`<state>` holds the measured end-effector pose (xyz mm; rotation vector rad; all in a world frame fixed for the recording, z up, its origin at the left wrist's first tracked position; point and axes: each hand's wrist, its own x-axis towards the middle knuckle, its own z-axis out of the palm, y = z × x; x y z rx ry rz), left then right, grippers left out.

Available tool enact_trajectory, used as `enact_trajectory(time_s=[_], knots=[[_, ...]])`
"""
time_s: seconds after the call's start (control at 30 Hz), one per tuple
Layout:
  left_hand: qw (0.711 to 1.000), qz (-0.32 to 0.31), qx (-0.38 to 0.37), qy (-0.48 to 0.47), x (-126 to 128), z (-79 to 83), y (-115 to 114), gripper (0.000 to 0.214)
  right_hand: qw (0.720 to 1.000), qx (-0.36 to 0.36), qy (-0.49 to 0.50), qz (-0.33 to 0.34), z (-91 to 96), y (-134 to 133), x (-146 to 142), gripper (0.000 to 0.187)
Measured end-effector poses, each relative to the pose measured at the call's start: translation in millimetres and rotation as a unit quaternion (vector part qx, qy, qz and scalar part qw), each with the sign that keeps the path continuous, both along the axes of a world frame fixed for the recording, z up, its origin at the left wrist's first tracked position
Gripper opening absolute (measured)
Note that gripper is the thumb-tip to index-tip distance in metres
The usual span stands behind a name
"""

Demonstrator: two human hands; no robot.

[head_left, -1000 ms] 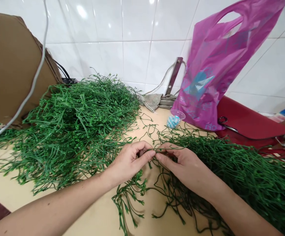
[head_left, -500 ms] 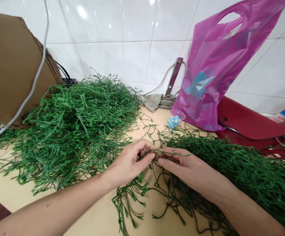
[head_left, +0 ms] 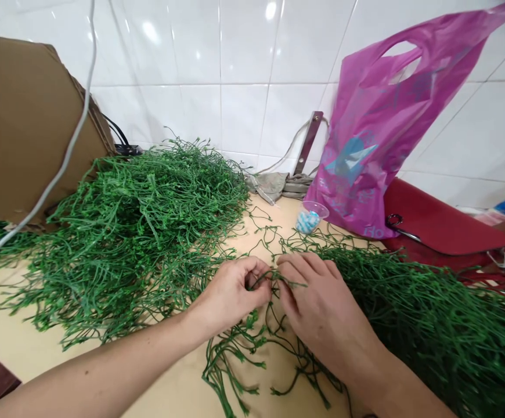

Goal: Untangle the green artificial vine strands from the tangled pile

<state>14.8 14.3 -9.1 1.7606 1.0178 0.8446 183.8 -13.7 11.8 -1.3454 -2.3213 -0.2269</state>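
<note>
My left hand (head_left: 233, 287) and my right hand (head_left: 317, 302) meet in front of me, their fingertips pinching a thin green artificial vine strand (head_left: 281, 280). The strand is partly hidden by my fingers, and its ends curl out between them. A large tangled heap of green artificial vines (head_left: 139, 226) lies beside my left hand. Another heap (head_left: 435, 319) spreads next to my right hand. Loose dark green strands (head_left: 239, 363) trail on the table below my wrists.
A cardboard sheet (head_left: 26, 122) leans at the back left, crossed by a white cable (head_left: 67, 145). A magenta plastic bag (head_left: 365, 133) and a small clear cup (head_left: 309, 217) of blue-white pieces stand ahead. A red bag (head_left: 435, 223) lies right, on the cream table (head_left: 17, 316).
My hands have drawn closer, and my right fingers have curled further around the strand. The view has shifted slightly, so the heaps and bag sit a little lower in the frame.
</note>
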Motion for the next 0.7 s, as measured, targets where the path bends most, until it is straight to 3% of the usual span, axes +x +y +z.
enact_trajectory(time_s=[0.1,0.2,0.33,0.43,0.53,0.63,0.7], knots=[[0.999,-0.013,0.016,0.026,-1,4.9,-2,0.007,0.998,0.033,-0.057,0.012,1.1,-1,-2,0.017],[0.997,-0.038,0.044,0.042,-3,9.1,-3,0.008,0.999,-0.021,-0.031,0.027,4.0,-3,0,0.019],[0.990,-0.087,-0.093,-0.053,-6,7.6,-2,0.031,0.991,-0.085,0.054,0.088,9.9,-7,3,0.027],[0.953,-0.117,-0.235,-0.152,-6,7.9,0,0.043,0.957,-0.187,0.180,0.130,16.1,-9,4,0.028],[0.901,-0.131,-0.324,-0.258,-6,14.0,-1,0.042,0.893,-0.306,0.294,0.151,20.4,-9,5,0.030],[0.871,-0.115,-0.343,-0.332,-8,20.0,-2,0.041,0.851,-0.357,0.350,0.159,21.8,-6,8,0.034],[0.884,-0.086,-0.321,-0.328,-8,20.1,0,0.039,0.855,-0.357,0.344,0.154,22.8,-3,12,0.035]])
